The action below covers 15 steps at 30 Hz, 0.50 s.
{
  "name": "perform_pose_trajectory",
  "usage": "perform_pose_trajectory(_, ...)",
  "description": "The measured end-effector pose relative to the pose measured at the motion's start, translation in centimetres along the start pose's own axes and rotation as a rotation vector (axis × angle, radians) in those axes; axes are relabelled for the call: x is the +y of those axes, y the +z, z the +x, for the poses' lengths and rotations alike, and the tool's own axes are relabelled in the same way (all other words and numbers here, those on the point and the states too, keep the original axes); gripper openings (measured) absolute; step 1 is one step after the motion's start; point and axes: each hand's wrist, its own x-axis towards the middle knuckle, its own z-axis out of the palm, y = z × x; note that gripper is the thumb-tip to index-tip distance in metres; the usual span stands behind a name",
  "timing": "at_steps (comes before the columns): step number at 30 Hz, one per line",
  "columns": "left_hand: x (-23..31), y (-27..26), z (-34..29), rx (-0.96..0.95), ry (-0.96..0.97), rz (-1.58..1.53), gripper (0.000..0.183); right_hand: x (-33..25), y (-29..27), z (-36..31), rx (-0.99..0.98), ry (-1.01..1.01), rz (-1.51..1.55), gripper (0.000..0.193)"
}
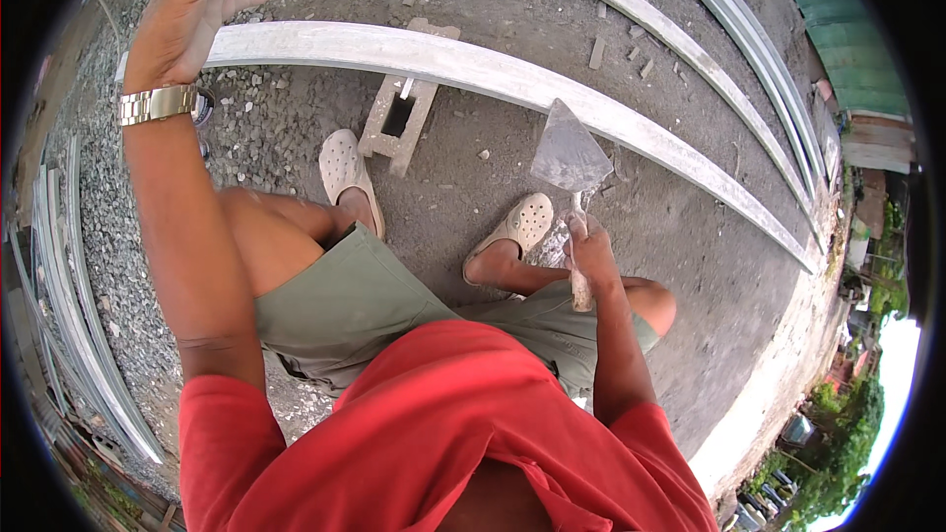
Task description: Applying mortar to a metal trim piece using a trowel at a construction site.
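Note:
My right hand (pixel 593 254) is closed round the handle of a masonry trowel (pixel 572 153). The trowel's grey pointed blade is turned away from me, and its tip overlaps the near long whitish beam (pixel 424 57) in view; whether they touch I cannot tell. Raised at the upper left, my left hand (pixel 202 15) has its fingers stretched out, dusty grey, and holds nothing. It appears over the left end of the beam. A metal-banded watch (pixel 158 104) is on that wrist. Below the beam, a hollow concrete block (pixel 397 118) sits on the ground between my feet.
Farther off lie another long pale beam (pixel 655 25) and several metal channels (pixel 739 10). More metal lengths (pixel 84 286) lie on gravel at the left. My feet, in pale clogs (pixel 347 169), are near the block. Green corrugated sheeting (pixel 843 25) stands at the upper right.

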Motion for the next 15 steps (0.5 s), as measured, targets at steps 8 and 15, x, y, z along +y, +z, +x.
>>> perform_pose_trajectory(8, -0.4, 0.4, 0.6, -0.079, -0.067, -0.174, 0.041, -1.0, 3.9, 2.5, 0.004, -0.324, -0.451, 0.037)
perform_pose_trajectory(15, 0.1, -0.6, 0.9, 0.019, -0.009, -0.159, 0.041, -1.5, 5.4, -0.3, 0.107, -0.218, -0.337, 0.041)
